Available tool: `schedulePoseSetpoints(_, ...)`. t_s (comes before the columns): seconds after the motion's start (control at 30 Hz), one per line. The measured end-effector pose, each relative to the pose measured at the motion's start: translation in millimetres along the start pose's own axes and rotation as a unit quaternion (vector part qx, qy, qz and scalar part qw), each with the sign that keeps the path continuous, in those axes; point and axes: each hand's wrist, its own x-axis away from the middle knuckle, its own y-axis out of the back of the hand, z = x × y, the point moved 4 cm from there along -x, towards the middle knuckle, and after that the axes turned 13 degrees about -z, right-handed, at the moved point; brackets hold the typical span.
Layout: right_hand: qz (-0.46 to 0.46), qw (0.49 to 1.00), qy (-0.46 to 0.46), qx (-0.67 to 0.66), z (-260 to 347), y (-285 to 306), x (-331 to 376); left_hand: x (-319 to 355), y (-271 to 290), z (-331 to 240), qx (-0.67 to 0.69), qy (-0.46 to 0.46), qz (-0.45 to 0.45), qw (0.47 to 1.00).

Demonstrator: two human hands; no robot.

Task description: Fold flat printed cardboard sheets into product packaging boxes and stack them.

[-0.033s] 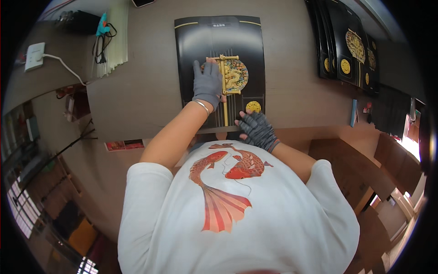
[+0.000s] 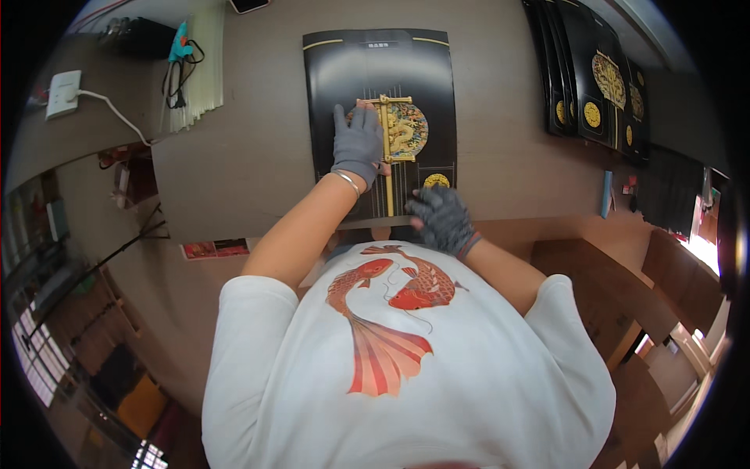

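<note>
A flat, glossy black printed card (image 2: 379, 66) lies on the table in front of me, with a gold dragon emblem and gold stripes; whether it is a folded bag or a cover, I cannot tell. My left hand (image 2: 358, 144), in a grey glove with bare fingertips, rests flat on it with fingers spread, over the left part of the emblem. Beside the card's near right corner is my right hand (image 2: 441, 219), in a darker mottled glove. Its fingers are loosely bent, thumb apart, with nothing seen in them.
Similar black printed pieces (image 2: 594, 78) are stacked at the far right. At the far left lie a turquoise glue gun (image 2: 180, 43) and a bundle of pale sticks (image 2: 205, 70), near a white power socket (image 2: 64, 95) with a cable. The table's near edge runs just before my body.
My right hand's fingers have drawn back from the card's near right corner and bent more. My left hand stays flat in the same place on the card.
</note>
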Motion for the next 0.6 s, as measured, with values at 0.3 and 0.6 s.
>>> schedulePoseSetpoints(0.3, -0.141, 0.967, -0.133, 0.164, -43, -23, -150, 6, -11, 21, 0.098, -0.082, 0.005, 0.992)
schedulePoseSetpoints(0.6, -0.120, 0.970, -0.141, 0.158, -40, -21, -153, -73, -46, 112, 0.045, -0.044, -0.197, 0.978)
